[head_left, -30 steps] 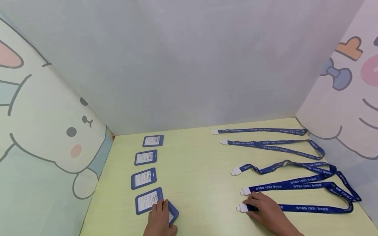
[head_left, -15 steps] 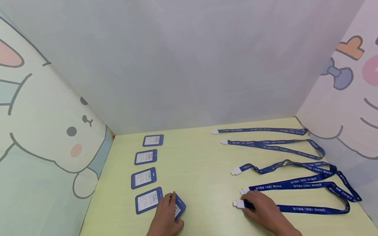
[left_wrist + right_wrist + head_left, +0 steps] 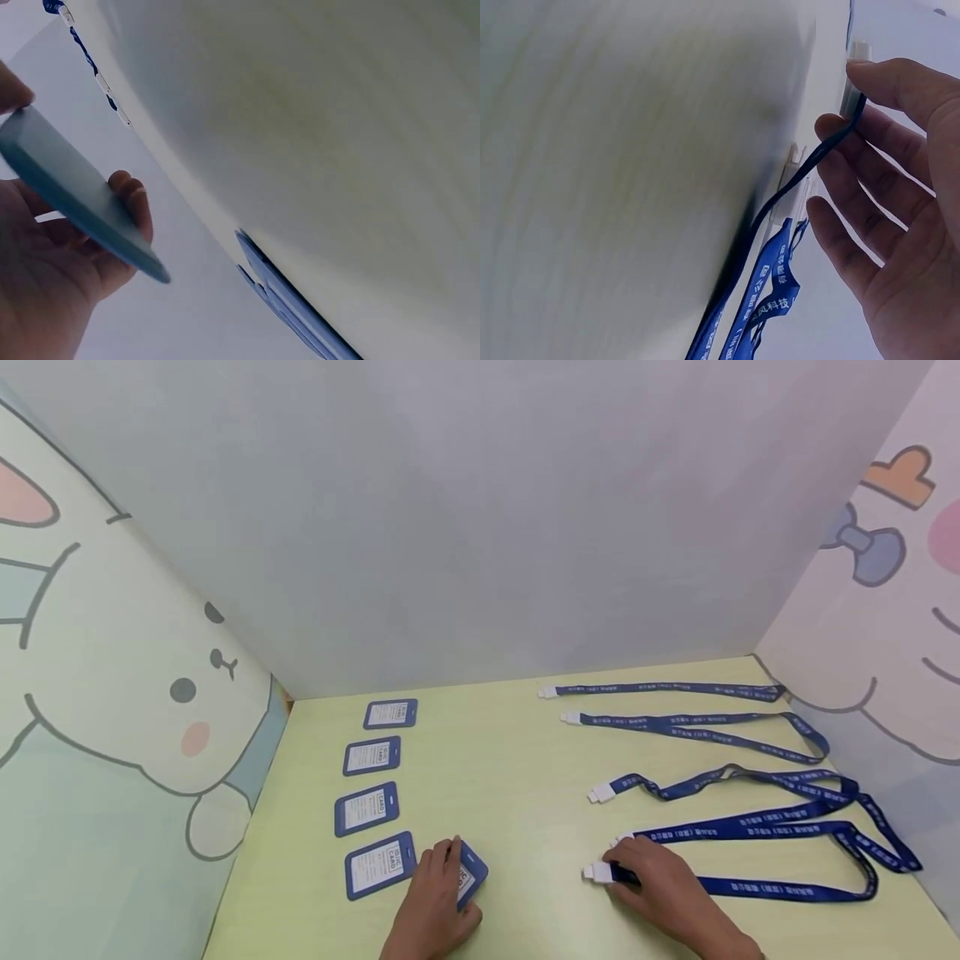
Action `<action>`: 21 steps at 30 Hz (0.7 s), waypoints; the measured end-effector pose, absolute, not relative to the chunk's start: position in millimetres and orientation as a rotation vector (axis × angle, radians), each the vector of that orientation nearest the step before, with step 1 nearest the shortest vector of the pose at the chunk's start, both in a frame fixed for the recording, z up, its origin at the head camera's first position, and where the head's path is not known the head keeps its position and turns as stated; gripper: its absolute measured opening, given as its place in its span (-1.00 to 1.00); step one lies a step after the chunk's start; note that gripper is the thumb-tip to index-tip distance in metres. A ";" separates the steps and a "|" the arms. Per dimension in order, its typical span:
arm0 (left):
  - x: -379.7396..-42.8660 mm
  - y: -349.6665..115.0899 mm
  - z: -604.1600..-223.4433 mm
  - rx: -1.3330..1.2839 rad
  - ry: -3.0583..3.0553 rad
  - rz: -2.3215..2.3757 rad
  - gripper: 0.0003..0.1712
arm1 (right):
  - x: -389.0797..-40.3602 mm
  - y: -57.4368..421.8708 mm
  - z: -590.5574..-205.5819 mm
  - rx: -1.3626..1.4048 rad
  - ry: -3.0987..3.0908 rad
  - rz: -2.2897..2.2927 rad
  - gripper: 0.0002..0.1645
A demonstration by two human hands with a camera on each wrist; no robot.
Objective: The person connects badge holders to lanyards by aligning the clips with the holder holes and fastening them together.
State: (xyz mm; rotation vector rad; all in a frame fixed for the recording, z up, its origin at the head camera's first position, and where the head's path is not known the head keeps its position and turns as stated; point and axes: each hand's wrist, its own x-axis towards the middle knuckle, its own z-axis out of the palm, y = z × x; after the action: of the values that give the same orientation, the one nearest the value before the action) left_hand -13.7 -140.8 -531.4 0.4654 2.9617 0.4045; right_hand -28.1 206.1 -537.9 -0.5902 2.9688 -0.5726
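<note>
My left hand (image 3: 435,902) grips a blue ID card holder (image 3: 474,870) between thumb and fingers. In the left wrist view this card holder (image 3: 82,195) is tilted and raised off the table, and the palm faces it. My right hand (image 3: 663,893) pinches the nearest blue lanyard by its white plastic clip (image 3: 597,872). The lanyard's strap (image 3: 780,890) trails right along the table. From the right wrist, the clip (image 3: 861,52) shows between thumb and fingertips, lifted, with the strap (image 3: 761,217) hanging down. A gap separates the two hands.
Several blue card holders (image 3: 367,810) lie in a column on the left of the pale table (image 3: 517,777). Several more lanyards (image 3: 697,722) stretch across the right side, their white clips (image 3: 601,792) pointing left. A grey wall (image 3: 487,527) stands behind; patterned panels flank both sides.
My left hand has drawn the card holder rightward, away from the column. My right hand has shifted slightly left with the clip, pulling the strap along.
</note>
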 end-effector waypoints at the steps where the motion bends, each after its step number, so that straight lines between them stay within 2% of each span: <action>1: -14.5 -139.9 -530.5 0.481 2.960 0.395 -0.10 | -28.6 205.1 -537.1 -0.594 2.974 -0.584 -0.62; 6: -17.6 -135.9 -527.8 0.578 2.954 0.373 -0.10 | -33.4 197.8 -529.9 -0.614 2.967 -0.653 -0.60; 15: -20.5 -128.8 -522.5 0.674 2.979 0.431 -0.02 | -46.8 182.8 -519.2 -0.830 2.984 -0.733 -0.63; 21: -22.1 -123.9 -520.4 0.745 2.994 0.435 -0.03 | -51.5 175.0 -513.1 -0.707 2.805 -0.858 -0.63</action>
State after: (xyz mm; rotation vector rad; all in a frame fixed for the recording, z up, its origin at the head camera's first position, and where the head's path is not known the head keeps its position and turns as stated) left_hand -22.1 -123.9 -520.4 0.7453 2.9942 0.4347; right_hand -51.5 175.0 -513.1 -0.7068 2.8047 -0.8583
